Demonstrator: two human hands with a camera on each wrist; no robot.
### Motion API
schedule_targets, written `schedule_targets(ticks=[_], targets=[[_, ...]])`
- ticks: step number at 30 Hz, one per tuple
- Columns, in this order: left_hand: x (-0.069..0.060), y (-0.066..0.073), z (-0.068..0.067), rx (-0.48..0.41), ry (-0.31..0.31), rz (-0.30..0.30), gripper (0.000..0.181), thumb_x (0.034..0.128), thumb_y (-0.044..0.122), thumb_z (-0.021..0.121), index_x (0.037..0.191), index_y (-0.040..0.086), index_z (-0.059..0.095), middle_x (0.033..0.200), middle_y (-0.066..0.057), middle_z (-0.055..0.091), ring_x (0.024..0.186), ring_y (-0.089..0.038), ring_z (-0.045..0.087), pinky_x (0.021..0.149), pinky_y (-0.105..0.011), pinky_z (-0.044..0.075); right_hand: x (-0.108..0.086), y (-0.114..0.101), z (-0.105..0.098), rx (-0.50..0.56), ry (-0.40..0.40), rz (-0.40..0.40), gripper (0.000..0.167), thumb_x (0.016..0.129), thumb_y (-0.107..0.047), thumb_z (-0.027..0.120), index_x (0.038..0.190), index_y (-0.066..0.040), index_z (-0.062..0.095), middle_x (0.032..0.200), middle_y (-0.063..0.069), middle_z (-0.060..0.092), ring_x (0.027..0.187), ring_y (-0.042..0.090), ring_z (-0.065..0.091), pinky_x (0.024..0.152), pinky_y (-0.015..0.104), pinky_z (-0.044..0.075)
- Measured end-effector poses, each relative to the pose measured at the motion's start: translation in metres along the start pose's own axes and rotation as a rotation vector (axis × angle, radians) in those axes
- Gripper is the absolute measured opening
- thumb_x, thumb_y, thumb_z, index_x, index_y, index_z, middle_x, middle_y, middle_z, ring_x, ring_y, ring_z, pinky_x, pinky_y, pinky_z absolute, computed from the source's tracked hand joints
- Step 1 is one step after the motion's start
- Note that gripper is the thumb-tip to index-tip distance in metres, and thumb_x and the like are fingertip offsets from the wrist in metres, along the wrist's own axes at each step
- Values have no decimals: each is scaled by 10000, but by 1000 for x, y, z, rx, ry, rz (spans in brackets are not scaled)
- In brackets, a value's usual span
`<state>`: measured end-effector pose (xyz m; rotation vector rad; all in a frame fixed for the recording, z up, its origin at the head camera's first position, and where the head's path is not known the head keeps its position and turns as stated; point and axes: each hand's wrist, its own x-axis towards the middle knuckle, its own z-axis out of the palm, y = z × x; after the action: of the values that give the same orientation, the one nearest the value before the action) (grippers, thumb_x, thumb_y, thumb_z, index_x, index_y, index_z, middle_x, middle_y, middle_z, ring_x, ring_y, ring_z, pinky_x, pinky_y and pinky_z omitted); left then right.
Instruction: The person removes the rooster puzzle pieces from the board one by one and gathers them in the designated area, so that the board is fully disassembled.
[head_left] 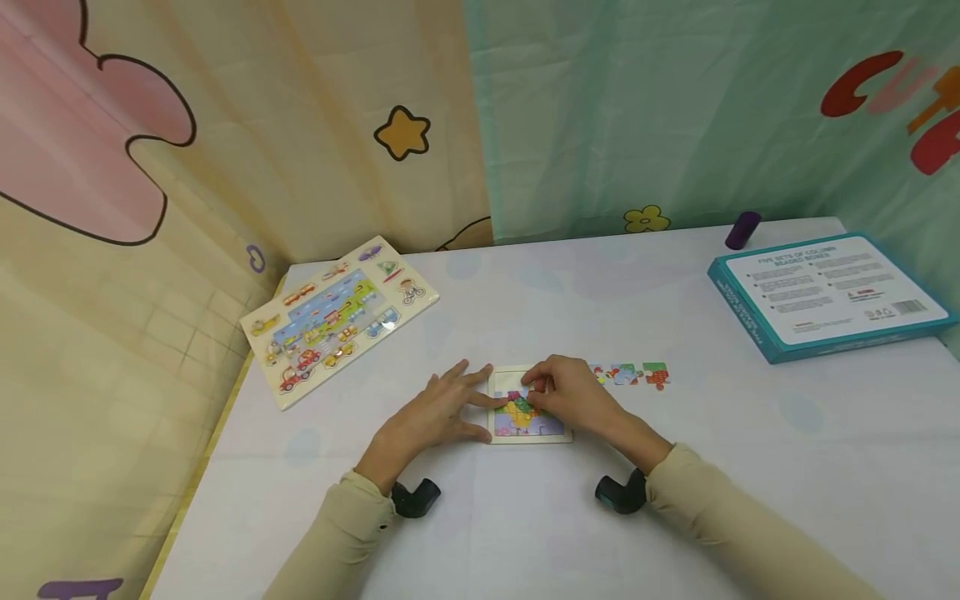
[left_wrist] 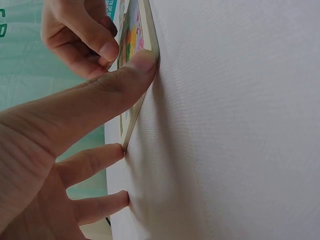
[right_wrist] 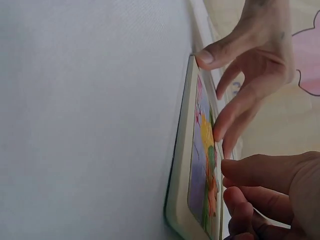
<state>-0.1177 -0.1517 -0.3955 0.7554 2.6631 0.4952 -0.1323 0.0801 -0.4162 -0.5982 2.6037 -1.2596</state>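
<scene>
A small wooden-framed picture puzzle [head_left: 528, 440] lies on the white table, its lower part filled with colourful pieces and a bare strip along the top. My left hand [head_left: 442, 410] is spread at its left side; the thumb [left_wrist: 142, 62] rests on the frame's near corner and the index fingertip touches the picture. Over the puzzle's upper right, my right hand [head_left: 573, 396] pinches a small piece, mostly hidden by the fingertips. The right wrist view shows the right hand [right_wrist: 270, 195] low over the picture [right_wrist: 200, 165]. Loose pieces [head_left: 625, 374] lie in a row beyond the right hand.
A larger vehicle puzzle board [head_left: 367, 333] lies at the back left. At the back right are a teal box [head_left: 836, 292] and a dark purple cylinder [head_left: 742, 230]. Black devices [head_left: 417, 498] sit by both wrists. Curtains hang behind the table.
</scene>
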Motion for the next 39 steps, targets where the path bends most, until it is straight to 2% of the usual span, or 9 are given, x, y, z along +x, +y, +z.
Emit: schedule_targets(ticks=[9,16,21,25,29,34,39], targets=[[-1,0,0,2,7,-1,530,748,349,841,1251,272,695,1555,-68,369,1456,-417,209,1054,-725,228,5,-11,15,-8,-49,9,219,805,-32,731,1023,-14,736,758,-21,565,676,111,501,627,254,439],[0,1,-1,0,9,11,524,753,344,838,1250,268,694,1554,-77,369,1453,-430,205,1047,-736,222,6,-12,16,6,-50,1,213,800,-3,736,1012,-23,712,766,-13,586,664,105,515,628,253,451],[-1,0,-3,-19,8,24,517,755,335,843,1245,250,701,1546,-81,382,1448,-439,212,1036,-747,223,7,-12,17,28,-54,36,214,795,-2,746,1003,-30,706,761,-20,594,651,100,525,624,252,455],[1,-1,-4,-48,45,-6,574,739,357,858,1269,216,689,1526,-84,415,1433,-422,268,1047,-721,251,9,-13,18,30,-61,65,214,791,-11,756,997,-39,708,758,-30,601,659,96,536,640,249,460],[4,-2,-5,-23,102,-43,698,720,447,851,1339,203,636,1534,-61,409,1431,-414,280,1048,-718,258,9,-15,19,16,-63,63,204,796,-13,752,993,-38,708,762,-32,605,670,91,539,649,249,462],[8,-4,1,23,76,-72,794,730,501,827,1414,201,558,1555,10,374,1462,-398,206,1061,-727,215,9,-16,17,7,-68,48,201,792,4,740,988,-20,704,763,-20,610,679,96,544,655,250,467],[7,-3,4,38,64,-85,816,744,501,817,1437,183,527,1556,46,365,1473,-384,172,1079,-718,185,9,-17,17,3,-71,41,192,786,11,735,974,-12,702,758,-16,608,683,105,544,654,252,467]])
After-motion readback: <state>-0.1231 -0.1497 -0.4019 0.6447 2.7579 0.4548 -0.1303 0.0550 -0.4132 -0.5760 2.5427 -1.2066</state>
